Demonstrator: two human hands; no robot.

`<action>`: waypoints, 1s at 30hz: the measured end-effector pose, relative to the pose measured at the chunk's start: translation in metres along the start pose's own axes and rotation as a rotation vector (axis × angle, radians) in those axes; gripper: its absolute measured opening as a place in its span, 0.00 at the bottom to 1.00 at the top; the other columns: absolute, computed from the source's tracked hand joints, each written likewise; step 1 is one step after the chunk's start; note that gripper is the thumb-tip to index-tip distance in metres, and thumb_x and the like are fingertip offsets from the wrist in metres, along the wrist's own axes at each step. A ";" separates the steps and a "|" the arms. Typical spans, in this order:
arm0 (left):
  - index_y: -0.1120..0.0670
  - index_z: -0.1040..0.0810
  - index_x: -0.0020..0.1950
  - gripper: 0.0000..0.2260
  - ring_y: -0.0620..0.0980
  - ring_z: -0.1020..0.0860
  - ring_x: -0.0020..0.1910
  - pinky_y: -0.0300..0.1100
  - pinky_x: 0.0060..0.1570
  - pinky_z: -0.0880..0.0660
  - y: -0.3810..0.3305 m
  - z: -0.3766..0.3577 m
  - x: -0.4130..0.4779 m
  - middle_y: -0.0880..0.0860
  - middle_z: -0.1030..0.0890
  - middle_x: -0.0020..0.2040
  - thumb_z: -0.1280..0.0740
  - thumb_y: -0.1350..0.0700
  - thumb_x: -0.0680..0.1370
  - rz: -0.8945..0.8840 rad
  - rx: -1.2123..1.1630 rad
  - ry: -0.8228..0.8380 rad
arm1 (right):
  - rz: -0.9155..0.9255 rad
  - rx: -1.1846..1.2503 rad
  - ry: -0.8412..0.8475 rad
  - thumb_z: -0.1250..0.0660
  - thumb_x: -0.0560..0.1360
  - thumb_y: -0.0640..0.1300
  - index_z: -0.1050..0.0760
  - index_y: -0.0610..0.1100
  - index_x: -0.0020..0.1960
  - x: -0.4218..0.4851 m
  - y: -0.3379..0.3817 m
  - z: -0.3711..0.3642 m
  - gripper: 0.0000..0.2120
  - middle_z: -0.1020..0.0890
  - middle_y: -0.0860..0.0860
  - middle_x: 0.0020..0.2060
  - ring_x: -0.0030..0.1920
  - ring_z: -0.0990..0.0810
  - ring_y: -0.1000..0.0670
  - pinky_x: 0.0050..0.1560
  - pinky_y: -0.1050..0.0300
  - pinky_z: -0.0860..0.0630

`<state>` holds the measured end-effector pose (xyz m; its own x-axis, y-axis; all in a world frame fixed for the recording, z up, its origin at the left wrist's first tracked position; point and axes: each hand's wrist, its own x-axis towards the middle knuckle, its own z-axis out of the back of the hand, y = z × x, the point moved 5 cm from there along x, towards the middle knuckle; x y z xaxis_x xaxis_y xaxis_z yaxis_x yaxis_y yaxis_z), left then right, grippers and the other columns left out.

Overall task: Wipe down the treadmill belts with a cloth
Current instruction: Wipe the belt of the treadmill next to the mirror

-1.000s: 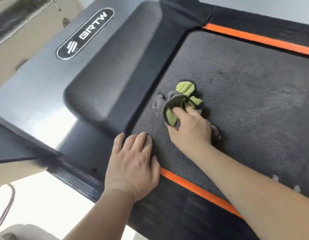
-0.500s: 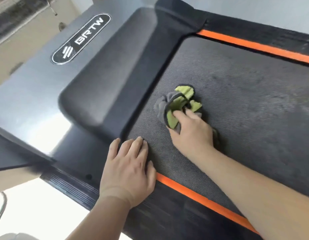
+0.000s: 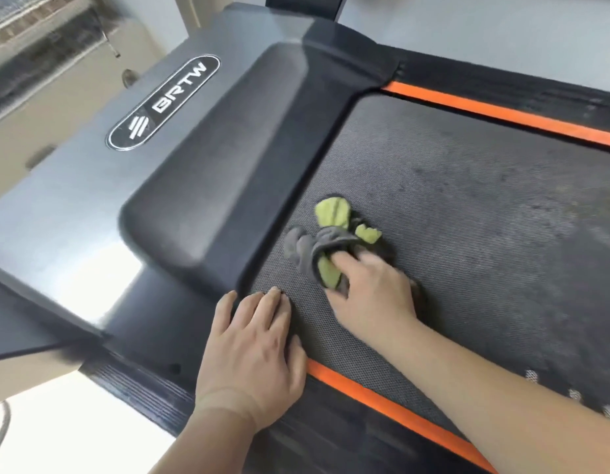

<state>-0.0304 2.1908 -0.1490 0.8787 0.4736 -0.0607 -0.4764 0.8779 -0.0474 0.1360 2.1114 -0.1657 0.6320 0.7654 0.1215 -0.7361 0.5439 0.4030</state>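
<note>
Finding: right hand (image 3: 372, 295) grips the bunched cloth (image 3: 327, 241) on the treadmill belt (image 3: 484, 217) near its front edge. The left hand (image 3: 255, 347), fingers flat, braces the belt's corner. Recommend spreading the cloth and overlapping firm strokes.

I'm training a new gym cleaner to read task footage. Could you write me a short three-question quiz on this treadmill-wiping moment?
1. True or false: the left hand grips the cloth.
2. Where does the cloth lie? A. on the motor cover; B. on the treadmill belt, near its front end; C. on the orange stripe.
3. Which letters does the oval badge show?

Key
1. False: the right hand holds the cloth, and the left hand lies flat at the belt's near corner.
2. B.
3. BRTW.
</note>
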 end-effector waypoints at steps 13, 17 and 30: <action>0.61 0.24 0.72 0.26 0.59 0.34 0.78 0.62 0.80 0.49 0.001 -0.005 -0.024 0.58 0.26 0.74 0.43 0.47 0.81 0.155 0.063 -0.098 | 0.129 0.105 0.352 0.32 0.73 0.61 0.27 0.63 0.65 -0.067 -0.011 0.016 0.20 0.23 0.60 0.62 0.60 0.20 0.47 0.54 0.48 0.21; 0.60 0.34 0.80 0.28 0.55 0.48 0.83 0.61 0.80 0.49 0.000 -0.010 -0.048 0.57 0.40 0.83 0.46 0.46 0.83 0.154 0.080 -0.079 | 0.195 0.098 0.329 0.38 0.70 0.62 0.29 0.65 0.64 -0.106 -0.026 0.033 0.22 0.22 0.61 0.56 0.53 0.18 0.50 0.47 0.53 0.21; 0.59 0.35 0.81 0.30 0.52 0.48 0.83 0.59 0.81 0.50 0.003 -0.012 -0.045 0.54 0.41 0.83 0.43 0.46 0.81 0.187 0.039 -0.094 | 0.445 0.073 0.160 0.31 0.70 0.44 0.24 0.52 0.59 -0.053 0.000 -0.003 0.17 0.17 0.55 0.47 0.55 0.21 0.45 0.48 0.45 0.18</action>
<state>-0.0721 2.1714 -0.1588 0.7751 0.6312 0.0289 -0.6313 0.7755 -0.0058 0.1014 2.0716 -0.1745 0.2098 0.9650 0.1575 -0.9040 0.1301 0.4072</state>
